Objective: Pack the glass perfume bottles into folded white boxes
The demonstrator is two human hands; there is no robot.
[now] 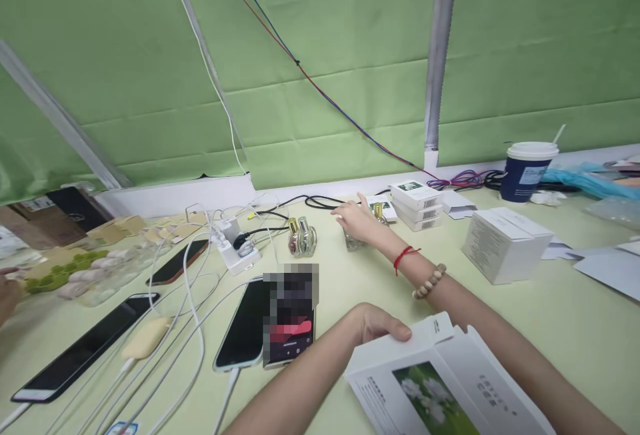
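Low at the right, my left hand [383,325] is closed on the edge of a white carton [480,375] printed with white flowers, its top flaps raised. My right hand [357,220] is stretched far forward over a group of small glass bottles [353,243], its visible fingers apart. A gold cap [379,211] shows just behind that wrist; the hand covers much of the glass. To its left stand more glass perfume bottles [303,240] with gold and silver tops.
Small white boxes [415,207] are stacked behind my right arm, with larger white boxes [507,245] and a lidded cup [529,171] farther right. Phones [240,325], charging cables and a power strip [235,251] occupy the left. Another person's hand [7,295] shows at the left edge.
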